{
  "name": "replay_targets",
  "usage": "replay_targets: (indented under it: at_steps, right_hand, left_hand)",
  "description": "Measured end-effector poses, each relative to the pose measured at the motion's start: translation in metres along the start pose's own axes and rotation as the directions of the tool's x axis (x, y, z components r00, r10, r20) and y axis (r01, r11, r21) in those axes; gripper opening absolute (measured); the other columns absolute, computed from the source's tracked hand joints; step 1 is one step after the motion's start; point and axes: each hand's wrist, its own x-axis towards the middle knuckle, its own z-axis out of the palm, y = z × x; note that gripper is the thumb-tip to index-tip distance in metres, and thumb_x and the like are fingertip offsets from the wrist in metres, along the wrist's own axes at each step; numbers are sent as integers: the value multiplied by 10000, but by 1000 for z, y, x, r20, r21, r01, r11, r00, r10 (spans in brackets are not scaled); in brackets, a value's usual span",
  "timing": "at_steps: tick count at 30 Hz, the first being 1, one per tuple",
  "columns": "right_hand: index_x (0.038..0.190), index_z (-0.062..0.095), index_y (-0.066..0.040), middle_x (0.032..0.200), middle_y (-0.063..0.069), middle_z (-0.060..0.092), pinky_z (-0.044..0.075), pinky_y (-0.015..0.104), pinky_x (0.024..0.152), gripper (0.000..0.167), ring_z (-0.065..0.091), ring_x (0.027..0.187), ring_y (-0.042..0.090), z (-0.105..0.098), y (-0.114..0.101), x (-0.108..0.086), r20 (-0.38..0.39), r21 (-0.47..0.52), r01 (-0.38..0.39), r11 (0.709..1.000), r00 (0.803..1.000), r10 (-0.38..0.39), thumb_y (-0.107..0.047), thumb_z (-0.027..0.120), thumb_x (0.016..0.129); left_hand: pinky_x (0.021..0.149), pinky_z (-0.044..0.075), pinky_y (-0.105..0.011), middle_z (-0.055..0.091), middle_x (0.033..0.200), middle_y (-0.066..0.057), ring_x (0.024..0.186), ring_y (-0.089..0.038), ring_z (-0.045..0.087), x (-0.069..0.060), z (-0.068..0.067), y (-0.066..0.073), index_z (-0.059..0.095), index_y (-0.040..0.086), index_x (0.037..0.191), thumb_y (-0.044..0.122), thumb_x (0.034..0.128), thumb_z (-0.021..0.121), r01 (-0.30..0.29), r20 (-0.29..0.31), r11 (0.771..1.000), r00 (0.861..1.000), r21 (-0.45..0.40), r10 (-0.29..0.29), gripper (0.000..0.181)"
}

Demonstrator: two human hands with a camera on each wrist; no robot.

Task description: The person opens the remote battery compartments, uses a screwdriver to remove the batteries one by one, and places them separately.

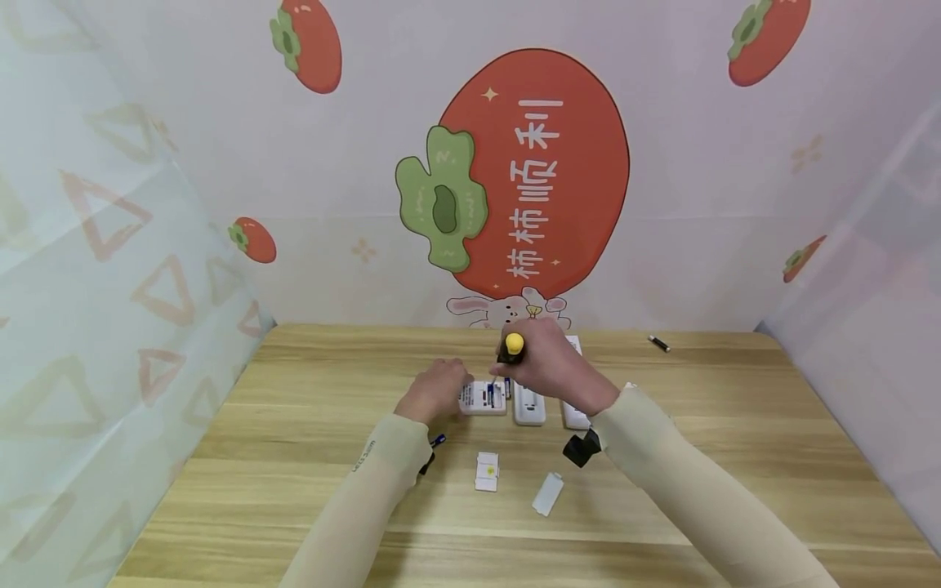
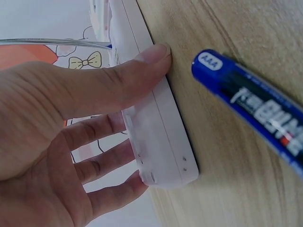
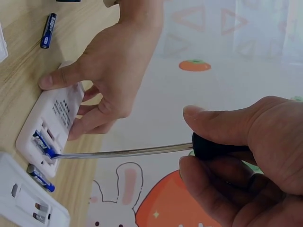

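My left hand (image 1: 437,388) holds a white remote control (image 3: 52,113) by its edges, thumb (image 2: 154,54) on one side and fingers on the other. The remote lies back up, its battery compartment uncovered, with a blue battery (image 3: 44,144) inside. My right hand (image 3: 255,161) grips the dark handle (image 3: 208,145) of a screwdriver, whose end is yellow (image 1: 514,344). The metal shaft (image 3: 123,152) reaches down into the compartment, its tip at the battery's end. Beside the remote lies a loose blue battery (image 3: 40,178).
To the right lie a second white remote (image 1: 529,406) and a longer white device (image 1: 576,416), partly hidden. Two battery covers, one white (image 1: 487,471) and one pale (image 1: 547,494), lie nearer. An AAA battery (image 2: 255,109) lies by my left hand; a black one (image 1: 658,343) lies far right.
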Motion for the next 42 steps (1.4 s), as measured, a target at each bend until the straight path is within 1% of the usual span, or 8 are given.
replay_targets:
  at_steps: [5,13,23,30,35,42]
  right_hand:
    - [813,688,-136,766,-82,642,544,377,779,243,637,786,140,2,-4,-3,-16,-18,10,1000,1000,-10,-175,921,756]
    - [831,664,-127,770,-68,627,555,393,804,265,638,794,158,4,-5,-4,-21,-38,-14,999,1000,14,-201,912,772]
    - [838,657,-126,786,-44,627,555,390,776,271,645,790,175,8,-4,-5,-68,-44,-23,999,997,20,-200,910,774]
    - [873,667,-119,818,-29,633,562,405,798,254,647,811,190,9,-4,-4,-65,-27,-36,999,997,34,-177,899,786]
    - [918,670,-94,854,-8,648,580,401,805,252,663,832,193,8,-4,-2,-56,0,-59,998,997,59,-174,882,808]
    - [1006,616,-52,895,37,664,587,415,824,351,681,875,229,5,-1,6,-41,30,-131,991,990,132,-210,872,824]
  left_hand:
    - [866,520,-457,635,1100,-65,994,-257,547,1,0,-1,749,68,1160,90,714,933,-3,-5,1000,1000,0,3,483]
    - [870,525,-468,642,1117,-69,1030,-273,558,2,0,-1,753,76,1145,83,707,934,-8,-1,1000,1000,10,8,474]
    - [887,519,-454,637,1123,-68,1025,-265,553,1,2,-1,745,70,1188,96,717,932,-3,1,1000,1000,-2,3,508]
    - [884,519,-442,636,1119,-67,1012,-255,552,-1,1,-1,746,70,1182,97,719,931,3,-1,1000,1000,-14,-3,500]
    - [884,516,-435,636,1112,-60,995,-246,547,-1,2,-1,748,79,1190,102,725,928,8,-3,1000,1000,-19,-8,499]
    - [894,522,-451,641,1158,-70,1023,-255,555,0,2,-1,734,92,1233,88,718,928,8,-6,1000,1000,-16,-8,550]
